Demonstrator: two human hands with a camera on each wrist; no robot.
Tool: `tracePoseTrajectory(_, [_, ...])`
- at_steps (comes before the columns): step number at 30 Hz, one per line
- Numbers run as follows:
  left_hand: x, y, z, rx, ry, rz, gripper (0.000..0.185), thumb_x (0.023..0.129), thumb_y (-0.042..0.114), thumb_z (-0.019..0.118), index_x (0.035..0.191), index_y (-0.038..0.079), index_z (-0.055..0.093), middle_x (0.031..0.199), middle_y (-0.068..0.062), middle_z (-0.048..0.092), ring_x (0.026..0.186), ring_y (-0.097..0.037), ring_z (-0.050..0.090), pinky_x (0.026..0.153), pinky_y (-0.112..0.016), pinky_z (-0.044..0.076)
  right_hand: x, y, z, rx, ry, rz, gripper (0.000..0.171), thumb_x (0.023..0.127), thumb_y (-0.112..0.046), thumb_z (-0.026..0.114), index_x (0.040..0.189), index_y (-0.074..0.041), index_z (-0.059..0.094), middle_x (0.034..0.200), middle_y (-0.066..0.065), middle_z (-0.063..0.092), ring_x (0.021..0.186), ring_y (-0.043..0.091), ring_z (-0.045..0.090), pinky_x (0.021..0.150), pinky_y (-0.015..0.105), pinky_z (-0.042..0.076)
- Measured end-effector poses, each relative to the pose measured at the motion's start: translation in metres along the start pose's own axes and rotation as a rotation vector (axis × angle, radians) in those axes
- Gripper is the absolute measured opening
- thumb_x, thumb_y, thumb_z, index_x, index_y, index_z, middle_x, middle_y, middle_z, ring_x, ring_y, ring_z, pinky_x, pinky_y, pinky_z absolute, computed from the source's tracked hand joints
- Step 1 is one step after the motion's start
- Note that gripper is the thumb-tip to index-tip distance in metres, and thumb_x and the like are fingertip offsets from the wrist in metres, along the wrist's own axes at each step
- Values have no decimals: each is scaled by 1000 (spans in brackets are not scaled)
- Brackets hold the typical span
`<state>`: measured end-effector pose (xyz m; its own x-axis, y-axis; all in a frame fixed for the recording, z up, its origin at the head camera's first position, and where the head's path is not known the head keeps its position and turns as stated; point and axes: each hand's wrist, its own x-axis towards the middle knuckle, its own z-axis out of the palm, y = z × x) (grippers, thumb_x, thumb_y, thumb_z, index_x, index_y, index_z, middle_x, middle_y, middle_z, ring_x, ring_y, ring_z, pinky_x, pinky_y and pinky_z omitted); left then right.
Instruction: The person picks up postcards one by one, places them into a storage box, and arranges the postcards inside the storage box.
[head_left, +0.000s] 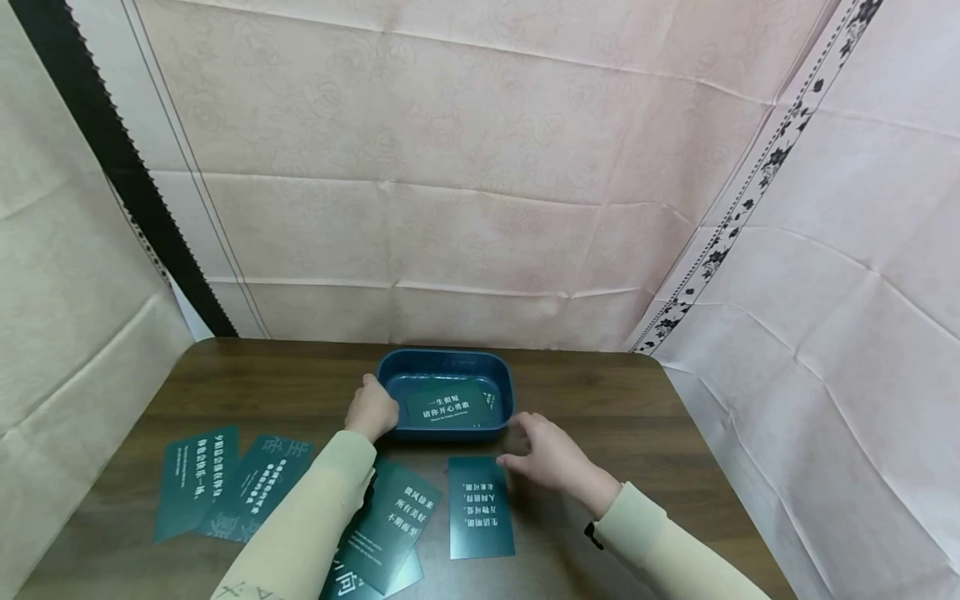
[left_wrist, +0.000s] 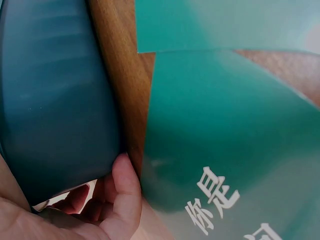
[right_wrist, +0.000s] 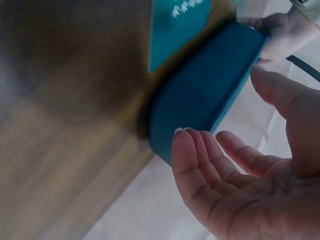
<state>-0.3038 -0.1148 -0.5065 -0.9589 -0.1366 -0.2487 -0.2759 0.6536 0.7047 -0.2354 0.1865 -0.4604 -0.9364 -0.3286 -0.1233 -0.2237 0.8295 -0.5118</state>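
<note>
A dark blue rectangular plastic tray (head_left: 446,434) sits toward the back of the table, with green printed cards (head_left: 450,408) lying in it. At its left end my left hand (head_left: 371,410) grips the tray, its fingers (left_wrist: 125,187) bent around the end wall in the left wrist view. My right hand (head_left: 551,454) is at the tray's right front corner. In the right wrist view its fingers (right_wrist: 186,155) are loosely bent beside the tray's end, with the thumb held apart. A single green card (head_left: 482,521) with white writing lies in front of the tray, just left of the right thumb.
Two overlapping green cards, a left one (head_left: 187,483) and a right one (head_left: 258,492), lie on the wooden table (head_left: 600,400) at left. More cards (head_left: 397,517) overlap beside and partly under my left forearm. Pale creased sheets (head_left: 465,233) hang behind and along both sides.
</note>
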Motion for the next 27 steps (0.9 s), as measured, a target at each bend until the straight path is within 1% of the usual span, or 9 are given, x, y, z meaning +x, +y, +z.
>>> tracePoseTrajectory(3, [-1,1,0,-1,0,-1,65,97,12,44,147,-8,8,135,-35,39,113,-44,49,91,-57,43,0,3,7,-14,-41,-19,60,81,-39,78,128,-8,56,116,10,60,99,25,59,81,42,53])
tracePoseTrajectory(6, [-2,2,0,-4,-1,-3,65,97,12,44,147,-9,8,135,-35,38,113,-44,49,91,-58,42,1,4,14,-33,-77,-28,62,79,-40,79,128,-9,56,111,7,59,92,20,58,80,39,53])
tracePoseTrajectory(11, [-3,3,-1,1,5,-5,64,97,12,44,146,-9,9,135,-34,40,111,-43,50,92,-58,42,4,4,22,-56,-110,-45,61,78,-41,80,125,-10,57,105,3,58,84,15,54,76,35,52])
tracePoseTrajectory(18, [-3,3,-1,-2,6,-4,64,97,11,44,147,-9,9,134,-34,41,109,-42,50,92,-57,42,5,0,24,-59,-116,-43,58,78,-38,80,125,-11,58,106,3,58,85,15,54,77,35,53])
tracePoseTrajectory(27, [-3,3,-2,-16,-2,-9,65,97,11,45,147,-9,8,137,-35,37,115,-43,47,95,-59,40,7,1,27,-75,-136,-49,60,78,-39,80,126,-10,58,107,4,58,86,16,53,77,35,52])
